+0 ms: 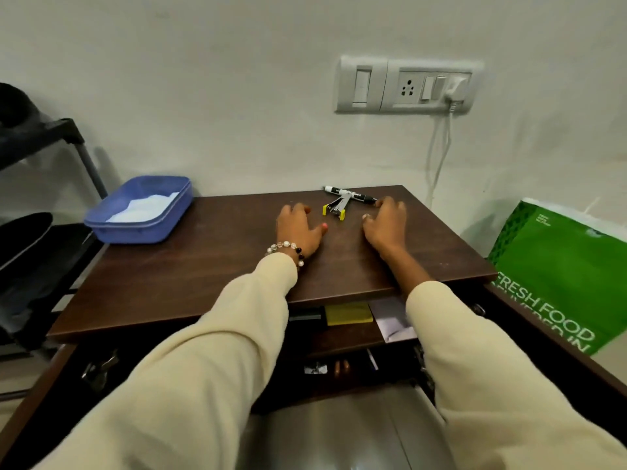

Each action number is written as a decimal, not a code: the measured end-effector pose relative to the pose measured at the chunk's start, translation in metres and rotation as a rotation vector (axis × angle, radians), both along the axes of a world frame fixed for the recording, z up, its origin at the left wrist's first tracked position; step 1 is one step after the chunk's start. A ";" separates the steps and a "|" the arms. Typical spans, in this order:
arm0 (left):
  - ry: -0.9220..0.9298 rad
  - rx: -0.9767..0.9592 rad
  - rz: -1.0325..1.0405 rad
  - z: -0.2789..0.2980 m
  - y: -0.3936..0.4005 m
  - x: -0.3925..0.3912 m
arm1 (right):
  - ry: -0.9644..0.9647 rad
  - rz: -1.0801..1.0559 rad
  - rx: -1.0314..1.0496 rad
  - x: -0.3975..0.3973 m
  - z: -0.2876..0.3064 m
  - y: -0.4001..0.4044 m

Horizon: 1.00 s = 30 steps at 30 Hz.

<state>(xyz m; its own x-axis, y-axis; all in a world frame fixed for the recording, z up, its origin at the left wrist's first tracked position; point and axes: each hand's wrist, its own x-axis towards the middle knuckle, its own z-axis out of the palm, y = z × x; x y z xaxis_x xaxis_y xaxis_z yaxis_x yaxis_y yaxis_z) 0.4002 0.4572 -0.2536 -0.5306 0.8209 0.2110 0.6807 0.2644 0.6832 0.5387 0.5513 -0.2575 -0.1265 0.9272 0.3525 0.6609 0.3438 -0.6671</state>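
We judged the work to be at its opening step: both hands lay palm-down on the desk (pixel 203 266) and grasped nothing, with the things to be handled lying between them. Our left hand (pixel 300 228) rested released, fingers loosely bent, just beside the staple remover (pixel 335 211) but apart from it; our right hand (pixel 386 222) lay the same way, its fingertips close to the tip of the black marker (pixel 349 194); whether they touched it we could not tell. The staple remover sat near the desk's far edge, its metal end meeting the marker, which lay crosswise behind it, close to the wall. The next move, we thought, called for one hand to close round one of the two, perhaps to carry it to the open drawer (pixel 339 337) below; since they touched, lifting one might drag the other, so a narrow pinch seemed wise.

The desk was dark brown wood-grain board, smooth and square-edged; the staple remover was bare steel with yellow plastic grips, splayed like a claw; the marker was a slim glossy cylinder, black with white print; a blue plastic box (pixel 135 228), rectangular with rounded corners, held something white at the desk's left end.
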 end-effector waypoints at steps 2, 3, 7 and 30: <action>0.066 -0.025 0.000 -0.001 0.019 0.001 | -0.108 0.007 0.013 -0.006 0.000 0.016; 0.109 -0.050 0.002 -0.002 0.026 0.002 | -0.167 0.030 0.026 -0.009 -0.001 0.023; 0.308 -0.191 0.043 -0.001 0.050 0.006 | -0.320 0.105 0.071 -0.020 -0.008 0.053; -0.301 0.364 0.251 0.013 -0.039 0.033 | 0.436 0.153 -0.178 0.024 0.008 -0.025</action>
